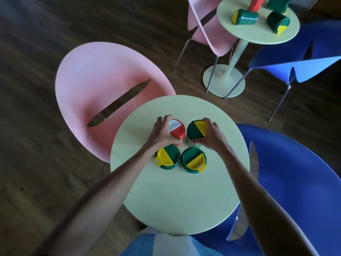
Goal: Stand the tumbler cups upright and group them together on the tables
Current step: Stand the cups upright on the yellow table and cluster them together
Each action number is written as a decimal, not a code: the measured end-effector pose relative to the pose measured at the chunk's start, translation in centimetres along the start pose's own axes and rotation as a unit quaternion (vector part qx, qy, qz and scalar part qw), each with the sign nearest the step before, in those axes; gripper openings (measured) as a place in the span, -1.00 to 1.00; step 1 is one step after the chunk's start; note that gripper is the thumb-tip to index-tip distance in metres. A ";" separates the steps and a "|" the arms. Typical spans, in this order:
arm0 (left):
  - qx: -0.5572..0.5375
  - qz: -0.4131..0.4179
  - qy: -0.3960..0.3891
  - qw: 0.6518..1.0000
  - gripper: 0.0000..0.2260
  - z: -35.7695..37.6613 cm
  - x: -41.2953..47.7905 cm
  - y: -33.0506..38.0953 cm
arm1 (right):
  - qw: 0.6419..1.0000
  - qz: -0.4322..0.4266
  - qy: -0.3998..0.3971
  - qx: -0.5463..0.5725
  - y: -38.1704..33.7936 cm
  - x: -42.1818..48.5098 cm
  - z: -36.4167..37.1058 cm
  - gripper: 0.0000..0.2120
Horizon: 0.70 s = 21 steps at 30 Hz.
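Here, near table [175, 196]: round, pale yellow-green top, directly below the person; it carried 4 tumblers, all upright, in a tight 2-by-2 cluster.
Left hand [160, 134]: fingers and thumb were curled round the red tumbler from its left side, clamped on it just under the lid.
Red tumbler [178, 129]: back-left of the cluster, upright, lid half white and half red.
Right hand [210, 134]: wrapped round the back green tumbler from its right side, fingertips over the lid's far rim.
Back green tumbler [195, 129]: back-right of the cluster, upright, just beside the red tumbler; lid half yellow, half green.
Front-left green tumbler [168, 157]: upright, free of both hands, yellow tab pointing left.
Front-right green tumbler [193, 160]: upright, just beside the front-left one, yellow tab pointing lower right.
Far table [258, 34]: same kind, at upper right, well apart from the near one.
Tipped green tumblers [245, 16]: 2 lay on their sides on the far table; a red one and another green one behind them were cut off by the top edge.
Pink chair [96, 80]: left of the near table.
Blue chair [295, 172]: right of the near table.
Floor [36, 89]: dark wood planks.
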State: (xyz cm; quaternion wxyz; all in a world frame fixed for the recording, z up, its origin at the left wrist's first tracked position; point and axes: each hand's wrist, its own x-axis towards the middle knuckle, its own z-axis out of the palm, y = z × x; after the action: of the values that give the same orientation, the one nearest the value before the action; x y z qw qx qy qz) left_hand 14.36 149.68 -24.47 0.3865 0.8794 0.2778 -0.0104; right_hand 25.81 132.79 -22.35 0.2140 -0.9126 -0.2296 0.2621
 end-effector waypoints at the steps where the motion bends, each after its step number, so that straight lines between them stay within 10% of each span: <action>1: 0.000 -0.001 0.003 1.000 -0.14 0.0 0.0 0.0 | 1.000 -0.003 -0.008 -0.005 -0.2 0.0 0.3 -0.04; 21: -0.036 -0.024 0.027 0.999 -0.12 0.8 -0.9 0.0 | 1.000 -0.011 -0.010 -0.008 -0.6 -0.2 0.3 -0.07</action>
State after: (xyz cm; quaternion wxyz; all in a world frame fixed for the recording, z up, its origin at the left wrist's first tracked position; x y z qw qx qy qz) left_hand 13.79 148.72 -24.77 0.4100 0.8580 0.3091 0.0138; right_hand 25.32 133.30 -22.18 0.2074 -0.9089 -0.2435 0.2676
